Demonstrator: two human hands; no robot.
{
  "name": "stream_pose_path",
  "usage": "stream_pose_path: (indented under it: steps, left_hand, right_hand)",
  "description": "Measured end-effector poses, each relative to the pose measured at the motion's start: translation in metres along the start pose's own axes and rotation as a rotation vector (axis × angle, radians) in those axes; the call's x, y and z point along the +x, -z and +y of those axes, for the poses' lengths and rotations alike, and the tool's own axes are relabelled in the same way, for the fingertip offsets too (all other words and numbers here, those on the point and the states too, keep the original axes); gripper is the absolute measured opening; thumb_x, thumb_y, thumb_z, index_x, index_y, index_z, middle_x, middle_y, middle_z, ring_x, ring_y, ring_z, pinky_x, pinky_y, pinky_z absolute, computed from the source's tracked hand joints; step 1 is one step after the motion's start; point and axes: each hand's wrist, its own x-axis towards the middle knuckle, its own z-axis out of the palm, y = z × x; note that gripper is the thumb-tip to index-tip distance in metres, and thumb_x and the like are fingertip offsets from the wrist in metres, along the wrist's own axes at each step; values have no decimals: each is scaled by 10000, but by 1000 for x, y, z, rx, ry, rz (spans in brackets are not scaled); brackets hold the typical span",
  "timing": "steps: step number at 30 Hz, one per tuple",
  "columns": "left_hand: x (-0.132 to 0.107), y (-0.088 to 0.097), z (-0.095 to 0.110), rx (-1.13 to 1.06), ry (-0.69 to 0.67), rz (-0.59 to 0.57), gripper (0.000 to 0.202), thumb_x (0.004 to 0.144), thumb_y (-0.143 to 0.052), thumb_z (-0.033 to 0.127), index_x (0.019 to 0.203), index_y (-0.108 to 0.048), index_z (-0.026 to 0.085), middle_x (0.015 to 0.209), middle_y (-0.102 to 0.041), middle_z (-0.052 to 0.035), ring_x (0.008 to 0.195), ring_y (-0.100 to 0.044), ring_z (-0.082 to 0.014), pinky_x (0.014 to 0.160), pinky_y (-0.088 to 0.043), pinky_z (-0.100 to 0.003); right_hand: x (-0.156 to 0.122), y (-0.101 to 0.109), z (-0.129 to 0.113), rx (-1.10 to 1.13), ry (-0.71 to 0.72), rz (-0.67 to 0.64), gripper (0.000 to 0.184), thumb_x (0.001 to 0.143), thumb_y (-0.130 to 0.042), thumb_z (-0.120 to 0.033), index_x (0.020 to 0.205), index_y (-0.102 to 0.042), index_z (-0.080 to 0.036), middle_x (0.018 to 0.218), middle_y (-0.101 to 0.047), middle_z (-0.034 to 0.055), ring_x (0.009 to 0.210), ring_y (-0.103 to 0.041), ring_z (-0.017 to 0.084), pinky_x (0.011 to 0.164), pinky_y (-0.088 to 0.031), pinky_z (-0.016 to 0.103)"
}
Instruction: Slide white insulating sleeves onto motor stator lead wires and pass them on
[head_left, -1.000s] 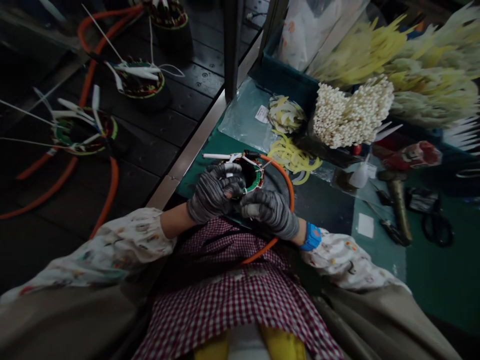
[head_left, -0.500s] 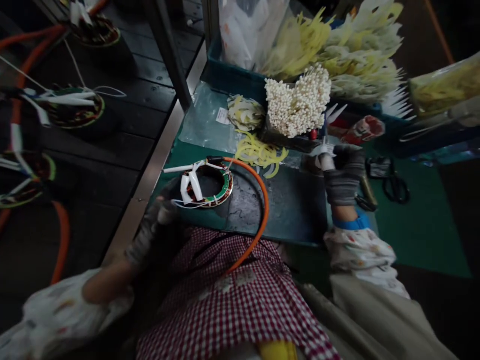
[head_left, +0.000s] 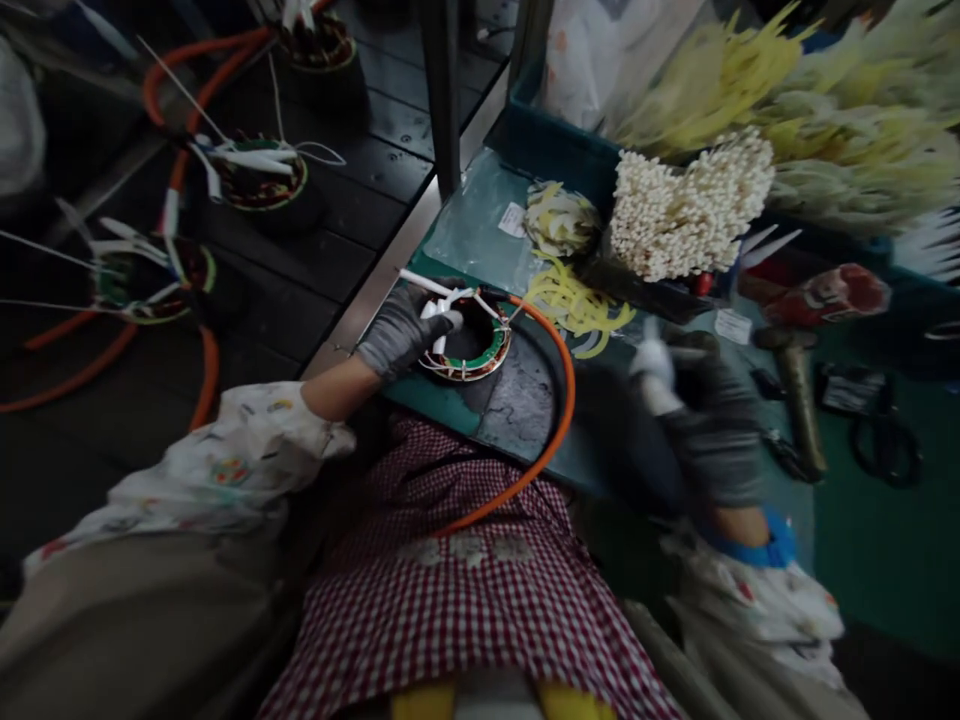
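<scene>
A ring-shaped stator point(head_left: 480, 368) with copper windings, green lining and white sleeves point(head_left: 427, 283) lies on the work surface. My left hand point(head_left: 401, 335), in a grey glove, is closed on its left side, thumb over the white sleeves. From the stator's far side an orange cable point(head_left: 568, 380) curves toward my lap. Off to the right, my gloved right hand point(head_left: 709, 420) hangs over the surface, blurred, with fingers curled. A pale tip shows above its white-covered finger, but I cannot make out what it is.
Yellow curved strips point(head_left: 577, 305) and a bundle of white-tipped pieces point(head_left: 686, 210) lie behind the stator. A hammer point(head_left: 795, 400), black scissors point(head_left: 885, 445) and a red can point(head_left: 832, 295) are at right. More stators point(head_left: 262, 180) stand at left beside a metal post point(head_left: 441, 100).
My left hand has moved from beside the stator onto it and closed on its left side. My right hand has drawn back from the items behind it. The view has shifted left.
</scene>
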Motion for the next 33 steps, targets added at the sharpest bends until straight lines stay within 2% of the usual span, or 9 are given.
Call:
stream_pose_path:
  steps: [4,8,12,15,18,22,28,31,33]
  left_hand:
    - [-14,-9,14,115,-35,117,540,1039,-736,636,1377,-777,217,1331,-862,-80,1166,-823,-310,1051,-725,-531]
    - [-45,-18,47,225,-217,191,495,1113,-669,568,1526,-699,297,1513,-791,-58,1440,-734,-332,1286,-604,-627]
    - [-74,-18,71,212,-477,174,536,1196,-532,460,1730,-491,434,1488,-806,-33,1513,-709,-301,1402,-444,-701]
    - [-85,-11,74,224,-535,122,579,1213,-473,378,1788,-414,416,1435,-827,-38,1562,-672,-282,1406,-454,-666]
    - [-92,-4,71,313,-538,87,595,1217,-464,390,1807,-391,360,1537,-775,-90,1646,-582,-300,1389,-493,-639]
    - [-96,1,71,354,-494,52,597,1230,-419,475,1817,-352,386,1690,-669,-103,1681,-535,-320,1357,-541,-636]
    - [-96,1,74,376,-462,33,570,1220,-478,457,1779,-415,363,1687,-667,-109,1682,-532,-344,1376,-509,-637]
    - [-90,2,77,450,-453,5,536,1221,-444,475,1744,-453,358,1661,-685,-110,1684,-528,-351,1354,-527,-649]
    - [-81,1,83,469,-492,-21,550,1225,-429,457,1760,-435,328,1664,-684,-125,1689,-521,-353,1347,-537,-627]
  right_hand:
    - [-64,-58,-47,201,139,-271,318,998,-791,-457,1225,-827,-237,1012,-891,100,817,-838,295,729,-710,422]
    - [-93,-92,-49,185,196,-228,295,1050,-761,-425,1279,-834,-255,1057,-895,109,927,-872,335,861,-754,493]
    - [-96,-85,-46,212,267,-310,323,1076,-757,-409,1366,-838,-293,1275,-866,137,1207,-838,391,1150,-679,656]
    - [-91,-77,-53,237,286,-318,368,1053,-807,-442,1403,-826,-330,1328,-861,122,1274,-819,410,1225,-631,707]
    - [-87,-77,-62,231,316,-299,354,1038,-829,-424,1382,-835,-341,1338,-868,107,1245,-836,397,1186,-676,641]
    - [-81,-79,-75,143,334,-291,232,1017,-831,-418,1231,-877,-341,1173,-906,72,1094,-871,368,1072,-734,559]
    - [-72,-72,-88,124,392,-274,214,1063,-771,-421,1206,-879,-304,1214,-907,71,1129,-878,355,1085,-736,539]
    - [-72,-68,-83,129,354,-265,213,1055,-781,-408,1189,-883,-278,1155,-905,93,1078,-881,364,1044,-751,526]
    - [-72,-62,-76,141,307,-267,212,1055,-792,-420,1206,-882,-301,1137,-896,91,1134,-865,377,1110,-724,541]
